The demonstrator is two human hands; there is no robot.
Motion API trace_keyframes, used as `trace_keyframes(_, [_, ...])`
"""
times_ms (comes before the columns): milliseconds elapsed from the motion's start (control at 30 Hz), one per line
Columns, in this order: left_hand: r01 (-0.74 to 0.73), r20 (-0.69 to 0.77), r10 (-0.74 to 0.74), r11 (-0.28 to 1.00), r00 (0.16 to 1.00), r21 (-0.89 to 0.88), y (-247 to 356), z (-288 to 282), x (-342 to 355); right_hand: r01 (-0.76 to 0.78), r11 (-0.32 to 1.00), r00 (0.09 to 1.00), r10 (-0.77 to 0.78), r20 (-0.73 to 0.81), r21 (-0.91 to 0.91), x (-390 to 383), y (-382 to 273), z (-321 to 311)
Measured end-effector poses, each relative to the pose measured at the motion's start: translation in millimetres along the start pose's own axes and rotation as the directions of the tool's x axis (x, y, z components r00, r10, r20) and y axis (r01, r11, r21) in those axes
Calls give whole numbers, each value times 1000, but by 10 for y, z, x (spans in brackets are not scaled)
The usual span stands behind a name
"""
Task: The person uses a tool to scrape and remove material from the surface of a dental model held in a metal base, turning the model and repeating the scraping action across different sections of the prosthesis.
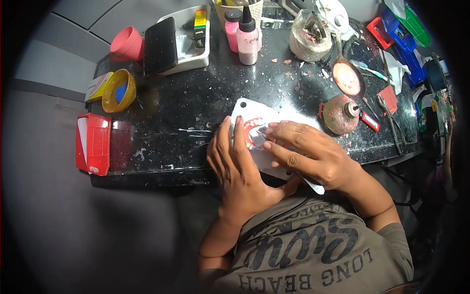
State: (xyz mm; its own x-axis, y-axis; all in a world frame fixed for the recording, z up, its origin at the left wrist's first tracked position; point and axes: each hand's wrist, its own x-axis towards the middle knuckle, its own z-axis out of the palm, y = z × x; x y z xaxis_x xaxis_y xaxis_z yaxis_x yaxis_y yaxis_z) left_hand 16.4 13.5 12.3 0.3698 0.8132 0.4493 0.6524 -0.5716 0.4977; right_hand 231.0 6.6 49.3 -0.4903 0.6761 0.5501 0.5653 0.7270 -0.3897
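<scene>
Denture (252, 121), pink with small pale teeth, on a white board (249, 107) with a corner hole, between both hands. Left hand (240, 169) with fingers spread on the board; resting or gripping, cannot tell. Right hand (313, 152) with fingers clamped around a thin tool (315, 186) with a flat, pale end. Some teeth already in the pink, by the look of it; likely small touch-ups left, but tip hidden, so hard to say.

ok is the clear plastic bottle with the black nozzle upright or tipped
Upright: the bottle stands base-down on the black worktop, its nozzle pointing up.
</scene>
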Motion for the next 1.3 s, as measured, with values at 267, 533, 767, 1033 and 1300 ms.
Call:
trace_keyframes(267, [-13, -16, 13, 1000, 1000, -8, -29, 14, -8, 64, 998, 997, -63, 42, -25, 9, 78, 20])
trace_keyframes(533, [-23, -20, 24, 1000, 1000, 13, -37, 21, -13, 72, 997, 995, -69, 77, -38, -26, 112, 29])
trace_keyframes(767, [34, 2, -34, 999, 999, 19, -1, -14, -10, 108, 989, 987, -94, 132, -104, -41, 122, 16])
trace_keyframes(1033, [81, 4, -82, 997, 997, 19, 46, -37, 3, 148, 979, 979, -126, 157, -139, -64, 141, -3])
trace_keyframes(1300, [91, -1, -91, 996, 996, 21, 54, -46, 6, 121, 985, 978, -97, 182, -126, -71, 150, -52])
